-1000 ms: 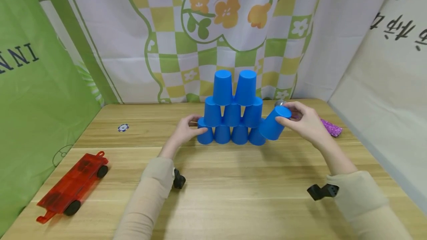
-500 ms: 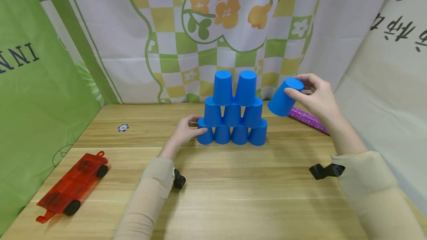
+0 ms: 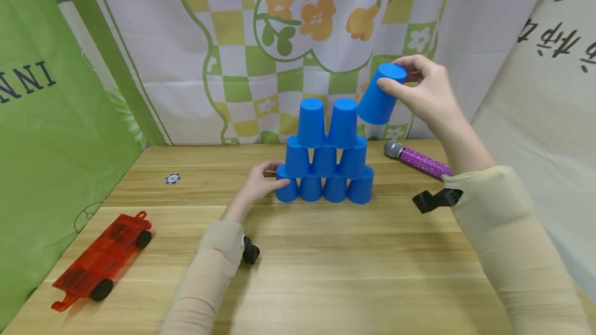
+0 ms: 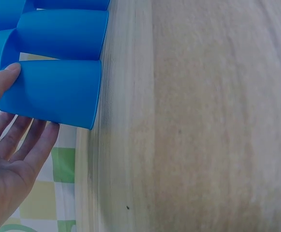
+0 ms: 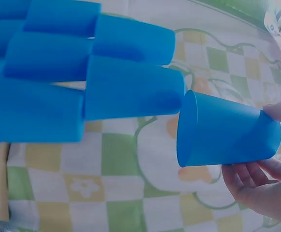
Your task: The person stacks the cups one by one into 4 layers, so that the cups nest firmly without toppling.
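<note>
A pyramid of upside-down blue cups stands on the wooden table, with several in the bottom row, three above them and two on top. My right hand pinches one more blue cup by its base. That cup is tilted in the air, just right of and above the top-right cup; in the right wrist view the held cup hangs close beside the stack. My left hand rests with straight fingers against the bottom-left cup, with its thumb on the side of that cup.
A red toy car lies at the front left and a small poker chip at mid left. To the right of the pyramid lies a purple glitter microphone. Printed cloth walls close in the table on three sides.
My right hand has lifted the blue cup from table level beside the bottom row up to the height of the top row and a little to the left. The left hand has stayed put.
</note>
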